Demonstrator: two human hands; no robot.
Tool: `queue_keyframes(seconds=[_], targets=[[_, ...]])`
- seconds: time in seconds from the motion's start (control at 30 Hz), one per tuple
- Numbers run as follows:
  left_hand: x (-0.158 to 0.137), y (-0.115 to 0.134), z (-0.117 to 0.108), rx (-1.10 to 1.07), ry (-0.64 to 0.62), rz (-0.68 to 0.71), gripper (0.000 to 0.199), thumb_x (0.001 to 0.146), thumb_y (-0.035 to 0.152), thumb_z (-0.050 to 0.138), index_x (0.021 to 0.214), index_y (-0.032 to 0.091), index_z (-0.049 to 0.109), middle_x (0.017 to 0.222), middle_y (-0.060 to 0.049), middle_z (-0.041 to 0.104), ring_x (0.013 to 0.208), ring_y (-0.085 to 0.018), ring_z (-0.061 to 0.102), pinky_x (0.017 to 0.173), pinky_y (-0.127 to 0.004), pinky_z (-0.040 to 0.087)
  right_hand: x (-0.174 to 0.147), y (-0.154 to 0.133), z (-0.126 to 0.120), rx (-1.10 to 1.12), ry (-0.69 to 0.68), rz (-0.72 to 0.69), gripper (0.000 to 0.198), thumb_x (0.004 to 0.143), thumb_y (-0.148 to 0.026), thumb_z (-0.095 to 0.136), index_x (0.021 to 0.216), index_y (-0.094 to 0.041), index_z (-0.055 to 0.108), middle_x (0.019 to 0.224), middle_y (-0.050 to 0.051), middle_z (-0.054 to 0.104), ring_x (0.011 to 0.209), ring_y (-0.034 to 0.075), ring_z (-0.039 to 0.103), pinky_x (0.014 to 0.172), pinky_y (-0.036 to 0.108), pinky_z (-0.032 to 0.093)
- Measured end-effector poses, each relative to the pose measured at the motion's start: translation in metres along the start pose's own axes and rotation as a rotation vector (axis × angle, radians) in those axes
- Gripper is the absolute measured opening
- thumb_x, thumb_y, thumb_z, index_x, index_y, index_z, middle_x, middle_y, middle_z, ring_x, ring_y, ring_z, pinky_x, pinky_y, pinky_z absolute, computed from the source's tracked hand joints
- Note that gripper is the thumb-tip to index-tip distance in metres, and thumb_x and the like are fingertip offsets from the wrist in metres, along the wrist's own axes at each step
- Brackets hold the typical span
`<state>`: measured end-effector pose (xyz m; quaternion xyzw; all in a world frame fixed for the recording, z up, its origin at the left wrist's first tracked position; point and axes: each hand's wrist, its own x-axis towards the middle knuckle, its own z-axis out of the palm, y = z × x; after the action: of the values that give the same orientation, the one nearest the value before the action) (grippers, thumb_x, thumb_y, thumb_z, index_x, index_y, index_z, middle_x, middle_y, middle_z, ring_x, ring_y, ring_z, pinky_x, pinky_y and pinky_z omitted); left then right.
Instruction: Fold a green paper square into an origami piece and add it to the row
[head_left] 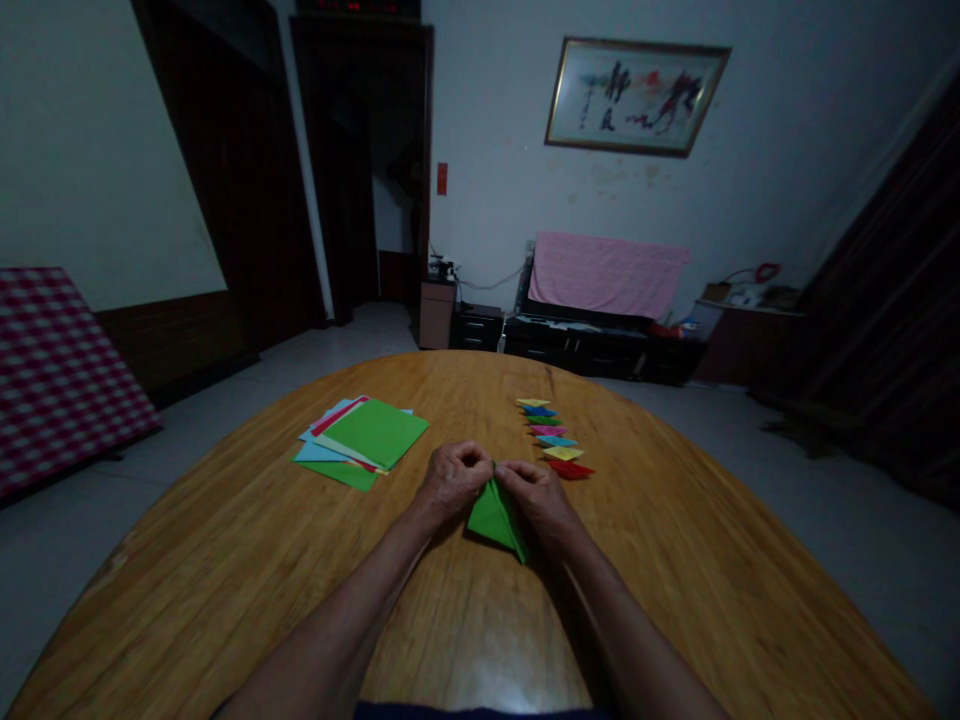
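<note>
In the dim room [487,100] I view a rounded wooden table [247,560]. Near its middle, the left hand [454,478] and right hand [538,492] have fingertips clamped on the top of a folded green paper [495,517]. A coloured paper stack [379,432] lies left; seven folded paper pieces [548,431] line up right.

The upper tip of the folded green paper piece [495,517] is hidden by the left hand [453,477] and right hand [541,497]. The round brown wooden table [225,560] is cut off by the bottom edge, the red-and-white checked cloth [64,370] by the left. The black panel with red lit marks [358,8] is cropped above, its marks unreadable.
</note>
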<state>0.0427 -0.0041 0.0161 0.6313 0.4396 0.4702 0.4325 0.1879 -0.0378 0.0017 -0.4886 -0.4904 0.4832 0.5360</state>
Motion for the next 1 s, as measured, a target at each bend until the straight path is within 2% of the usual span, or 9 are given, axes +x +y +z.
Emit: queue_keyframes(seconds=[0.1,0.27,0.37,0.47,0.67,0.77,0.9,1.0], targets=[[-0.002,0.002,-0.001,-0.04,-0.045,-0.035,0.007,0.061,0.02,0.057,0.057,0.015,0.058,0.053,0.003,0.049,0.05,-0.008,0.042,0.049,-0.019,0.032,0.001,0.003,-0.002,-0.005,0.003,0.03,0.031,0.066,-0.046,0.074,0.075,-0.017,0.071,0.062,-0.002,0.06,0.056,0.011,0.048,0.054,0.023,0.035],[-0.004,0.003,-0.008,-0.351,-0.299,-0.262,0.022,0.07,0.036,0.06,0.064,0.015,0.056,0.054,0.001,0.052,0.044,-0.009,0.046,0.045,-0.021,0.035,-0.003,-0.003,-0.001,0.078,-0.04,0.093,0.033,0.064,-0.047,0.076,0.07,-0.016,0.066,0.058,-0.003,0.058,0.05,0.009,0.046,0.051,0.022,0.034],[-0.002,0.004,-0.012,-0.382,-0.357,-0.283,0.029,0.069,0.039,0.063,0.061,0.012,0.057,0.056,-0.003,0.056,0.046,-0.008,0.049,0.046,-0.02,0.035,-0.006,-0.01,0.002,0.158,-0.075,0.121,0.033,0.062,-0.046,0.077,0.07,-0.016,0.065,0.058,-0.002,0.059,0.05,0.009,0.048,0.051,0.022,0.035],[-0.002,0.005,-0.014,-0.399,-0.373,-0.285,0.028,0.069,0.037,0.064,0.062,0.011,0.058,0.056,-0.003,0.057,0.046,-0.008,0.049,0.047,-0.019,0.035,-0.007,-0.011,0.002,0.188,-0.101,0.15,0.032,0.062,-0.045,0.078,0.07,-0.017,0.066,0.059,-0.001,0.061,0.051,0.01,0.051,0.053,0.022,0.038],[-0.005,0.003,-0.011,-0.367,-0.332,-0.318,0.018,0.064,0.029,0.065,0.066,0.013,0.057,0.055,0.0,0.055,0.044,-0.007,0.046,0.044,-0.02,0.033,-0.004,-0.003,-0.002,0.13,-0.118,0.147,0.037,0.064,-0.049,0.076,0.074,-0.015,0.067,0.062,0.001,0.063,0.051,0.01,0.049,0.051,0.023,0.035],[-0.005,0.003,-0.005,-0.319,-0.247,-0.302,0.016,0.064,0.029,0.062,0.064,0.015,0.053,0.052,0.003,0.05,0.042,-0.007,0.042,0.042,-0.019,0.03,-0.004,-0.002,-0.001,0.108,-0.1,0.131,0.036,0.064,-0.048,0.075,0.072,-0.015,0.067,0.06,-0.001,0.061,0.049,0.008,0.046,0.05,0.022,0.032],[-0.005,0.001,0.004,-0.178,-0.075,-0.204,0.012,0.061,0.024,0.06,0.06,0.015,0.052,0.052,0.006,0.044,0.045,-0.005,0.038,0.044,-0.018,0.027,-0.002,0.0,0.0,0.079,-0.043,0.095,0.035,0.062,-0.047,0.077,0.071,-0.015,0.067,0.056,-0.003,0.057,0.048,0.008,0.044,0.05,0.022,0.032],[-0.005,0.0,0.006,-0.186,-0.075,-0.19,0.01,0.063,0.024,0.058,0.062,0.015,0.054,0.054,0.005,0.046,0.046,-0.006,0.04,0.044,-0.018,0.028,0.001,0.003,-0.002,0.019,-0.002,0.059,0.035,0.063,-0.048,0.075,0.071,-0.015,0.067,0.056,-0.003,0.056,0.049,0.009,0.045,0.05,0.022,0.033]])
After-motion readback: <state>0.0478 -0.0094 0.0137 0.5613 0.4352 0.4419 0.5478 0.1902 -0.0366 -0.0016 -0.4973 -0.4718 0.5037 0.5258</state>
